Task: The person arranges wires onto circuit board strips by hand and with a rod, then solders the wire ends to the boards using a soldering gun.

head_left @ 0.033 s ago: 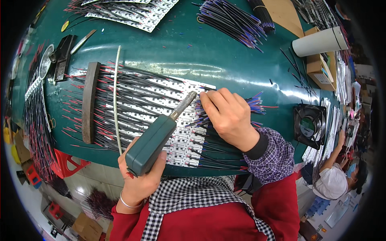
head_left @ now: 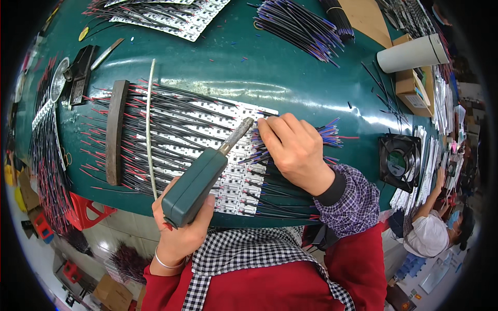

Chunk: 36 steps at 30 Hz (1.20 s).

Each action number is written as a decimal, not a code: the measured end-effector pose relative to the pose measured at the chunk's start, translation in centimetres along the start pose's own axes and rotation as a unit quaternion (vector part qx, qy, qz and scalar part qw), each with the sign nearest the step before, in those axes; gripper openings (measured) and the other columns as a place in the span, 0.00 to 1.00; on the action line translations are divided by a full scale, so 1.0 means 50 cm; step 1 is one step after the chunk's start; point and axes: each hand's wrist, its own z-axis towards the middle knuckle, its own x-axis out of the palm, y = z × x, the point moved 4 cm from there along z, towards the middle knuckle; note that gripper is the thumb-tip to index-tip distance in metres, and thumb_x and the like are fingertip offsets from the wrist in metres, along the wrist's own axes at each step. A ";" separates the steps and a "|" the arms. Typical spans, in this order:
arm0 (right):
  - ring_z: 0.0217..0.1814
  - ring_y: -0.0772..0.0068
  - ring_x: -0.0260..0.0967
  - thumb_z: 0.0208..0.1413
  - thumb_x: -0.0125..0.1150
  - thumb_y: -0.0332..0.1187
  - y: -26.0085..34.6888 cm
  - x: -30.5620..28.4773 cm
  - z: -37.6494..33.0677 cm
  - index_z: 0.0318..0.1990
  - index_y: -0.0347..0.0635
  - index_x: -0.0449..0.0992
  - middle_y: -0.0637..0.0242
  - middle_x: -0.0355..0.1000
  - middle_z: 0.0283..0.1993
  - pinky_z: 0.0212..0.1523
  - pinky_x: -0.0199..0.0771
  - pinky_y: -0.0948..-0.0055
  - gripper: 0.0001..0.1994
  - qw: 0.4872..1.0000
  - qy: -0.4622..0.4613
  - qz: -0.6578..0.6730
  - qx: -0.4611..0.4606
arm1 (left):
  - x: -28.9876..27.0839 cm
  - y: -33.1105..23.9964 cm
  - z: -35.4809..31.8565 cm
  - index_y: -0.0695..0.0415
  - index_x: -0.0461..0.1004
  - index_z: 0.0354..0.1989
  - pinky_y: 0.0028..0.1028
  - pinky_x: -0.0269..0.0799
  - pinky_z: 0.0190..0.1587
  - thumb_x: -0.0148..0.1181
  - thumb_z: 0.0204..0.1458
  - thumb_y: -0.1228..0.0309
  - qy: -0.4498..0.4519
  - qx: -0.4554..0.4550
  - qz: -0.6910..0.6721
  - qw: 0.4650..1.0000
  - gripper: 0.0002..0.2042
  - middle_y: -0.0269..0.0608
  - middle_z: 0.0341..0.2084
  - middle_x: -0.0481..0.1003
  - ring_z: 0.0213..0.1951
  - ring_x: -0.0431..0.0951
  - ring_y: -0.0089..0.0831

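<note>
Nothing visibly moved since the earlier frame. Left hand (head_left: 181,233) grasps the green soldering tool (head_left: 194,187), slanting from the tabletop (head_left: 327,85)'s near edge toward the right hand (head_left: 295,150), curled at the white boards (head_left: 244,179); its hold I cannot tell.

Dk grn iron (head_left: 198,181), wht PCBs (head_left: 239,181)

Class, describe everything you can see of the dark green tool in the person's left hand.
The dark green tool has a boxy body with rounded edges, apparently plastic, and a slim metal-looking barrel with a dull, rough, discoloured end. The left hand grips the body from below. The tool slants, its barrel pointing up and right in the picture, over white boards with wires. Its tip is near the right hand; whether it touches a board cannot be told.
</note>
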 end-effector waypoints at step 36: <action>0.36 0.67 0.72 0.42 0.58 0.28 -0.007 -0.007 -0.007 0.41 0.34 0.78 0.62 0.75 0.39 0.31 0.67 0.70 0.15 0.998 0.025 0.055 0.004 | 0.000 0.012 -0.009 0.67 0.79 0.37 0.24 0.73 0.30 0.66 0.44 0.82 -0.036 -0.003 -0.032 0.999 0.10 0.43 0.29 0.78 0.26 0.77 0.26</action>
